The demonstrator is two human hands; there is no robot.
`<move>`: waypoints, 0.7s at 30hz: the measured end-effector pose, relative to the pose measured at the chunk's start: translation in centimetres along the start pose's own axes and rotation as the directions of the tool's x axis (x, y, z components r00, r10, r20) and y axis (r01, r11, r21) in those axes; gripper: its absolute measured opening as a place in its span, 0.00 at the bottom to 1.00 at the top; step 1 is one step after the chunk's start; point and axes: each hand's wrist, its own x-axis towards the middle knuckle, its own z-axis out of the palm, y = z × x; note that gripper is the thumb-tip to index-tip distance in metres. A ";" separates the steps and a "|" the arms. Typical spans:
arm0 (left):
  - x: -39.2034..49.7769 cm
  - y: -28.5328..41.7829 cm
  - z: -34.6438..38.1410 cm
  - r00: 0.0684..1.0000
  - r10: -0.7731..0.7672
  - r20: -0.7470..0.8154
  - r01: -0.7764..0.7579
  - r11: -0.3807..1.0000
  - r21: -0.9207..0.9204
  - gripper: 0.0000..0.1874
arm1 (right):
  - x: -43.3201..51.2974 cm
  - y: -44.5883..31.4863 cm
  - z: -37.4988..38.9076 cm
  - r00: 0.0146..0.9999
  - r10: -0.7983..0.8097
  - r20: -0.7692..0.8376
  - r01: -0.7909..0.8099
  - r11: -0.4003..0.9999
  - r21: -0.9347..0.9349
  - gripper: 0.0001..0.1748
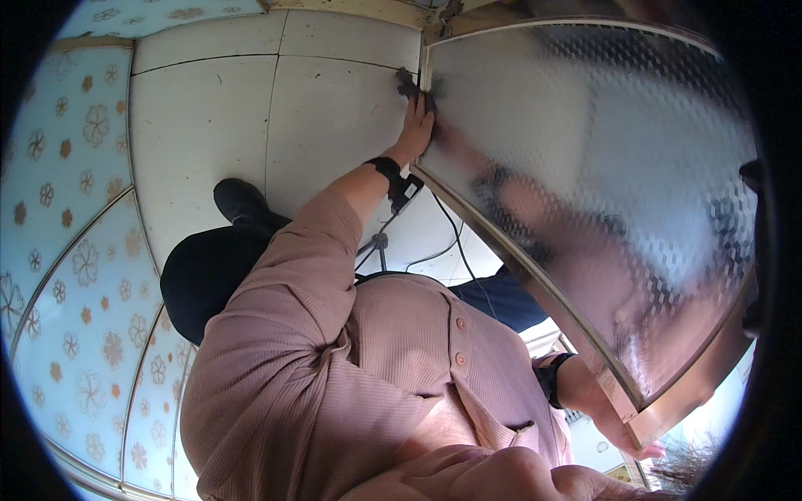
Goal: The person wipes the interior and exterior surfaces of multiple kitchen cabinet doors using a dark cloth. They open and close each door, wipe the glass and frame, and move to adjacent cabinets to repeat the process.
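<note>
My left hand reaches forward with its fingers over a dark, crumpled cloth-like thing at the lower edge of a framed textured glass panel. What lies under the palm is hidden. At the lower right, my right hand is at the corner of the panel's metal frame, partly hidden by it; the fingertips show past the corner. Blurred shapes of an arm and pinkish cloth show in the glass. Both wrists bear black bands.
White tiles spread before me, with small bits of debris. Flower-patterned light blue panels stand at the left. A small black device and black cables are below my left wrist. My black shoe rests on the tiles.
</note>
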 end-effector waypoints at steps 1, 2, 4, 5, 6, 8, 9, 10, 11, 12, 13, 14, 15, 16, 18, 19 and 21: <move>-1.2 -0.2 0.3 1.000 0.006 -0.001 -0.006 1.000 0.002 0.34 | 0.0 0.1 -0.3 1.000 -0.001 0.009 0.001 1.000 0.015 0.54; -2.2 -0.3 0.4 1.000 -0.010 0.005 0.010 1.000 -0.001 0.34 | 0.0 0.2 -0.5 1.000 0.001 0.018 -0.001 0.999 0.040 0.54; -4.4 -0.6 0.9 0.997 -0.070 0.017 0.070 0.997 -0.039 0.31 | 0.0 0.3 -1.1 0.999 0.004 0.039 -0.007 0.996 0.091 0.54; -5.2 -0.8 1.2 1.000 -0.007 0.013 0.007 1.000 -0.003 0.29 | 0.1 0.6 -1.4 0.999 0.004 0.053 -0.010 0.993 0.118 0.54; -6.0 -1.3 1.5 0.999 0.040 0.012 -0.041 0.999 0.034 0.27 | 0.1 0.4 -1.8 0.998 0.003 0.066 -0.013 0.990 0.143 0.54; -7.0 -3.0 2.3 0.991 0.132 0.012 -0.133 0.985 0.111 0.24 | 0.3 0.6 -2.6 0.995 0.003 0.104 -0.025 0.977 0.210 0.54; -7.4 -4.3 2.9 0.995 0.088 0.035 -0.092 0.988 0.123 0.23 | 0.3 0.8 -3.0 0.991 0.003 0.131 -0.035 0.971 0.237 0.54; -7.5 -5.8 3.6 0.996 0.070 0.048 -0.076 0.986 0.147 0.23 | 0.5 0.6 -3.5 0.989 0.005 0.151 -0.048 0.958 0.283 0.54; -7.4 -7.4 4.6 0.996 0.094 -0.011 -0.091 0.986 0.143 0.22 | 0.5 0.7 -3.9 0.984 0.003 0.176 -0.059 0.947 0.316 0.54; -6.9 -9.0 5.5 0.999 0.052 0.012 -0.054 0.988 0.147 0.22 | 0.6 0.7 -4.3 0.980 -0.003 0.198 -0.068 0.935 0.348 0.54; -5.7 -10.3 6.4 0.998 0.045 -0.054 -0.038 0.991 0.129 0.22 | 0.6 0.7 -4.7 0.974 -0.006 0.227 -0.085 0.919 0.384 0.54; -5.3 -11.3 7.2 0.994 0.021 -0.105 -0.012 0.996 0.090 0.22 | 0.5 0.7 -5.0 0.948 -0.033 0.317 -0.115 0.893 0.435 0.54; -5.1 -12.1 7.1 0.997 0.076 -0.014 -0.069 0.955 0.287 0.23 | 0.5 0.7 -5.3 0.967 -0.006 0.253 -0.105 0.899 0.426 0.54; -5.0 -12.2 6.9 0.988 0.130 0.079 -0.152 0.869 0.471 0.24 | 0.3 0.7 -5.5 0.961 -0.012 0.277 -0.117 0.888 0.444 0.54; -5.5 -11.0 5.9 0.987 -0.003 0.162 -0.049 0.948 0.316 0.25 | 0.6 0.8 -5.6 0.914 -0.048 0.403 -0.151 0.881 0.447 0.55; -6.5 -9.5 5.3 0.969 -0.195 0.148 0.214 0.969 -0.122 0.25 | 0.7 0.9 -5.4 0.917 -0.047 0.396 -0.155 0.872 0.464 0.57; -8.2 -5.6 3.8 0.901 -0.409 0.144 0.429 0.793 -0.432 0.25 | 0.7 0.9 -4.7 0.965 -0.016 0.264 -0.080 0.933 0.352 0.56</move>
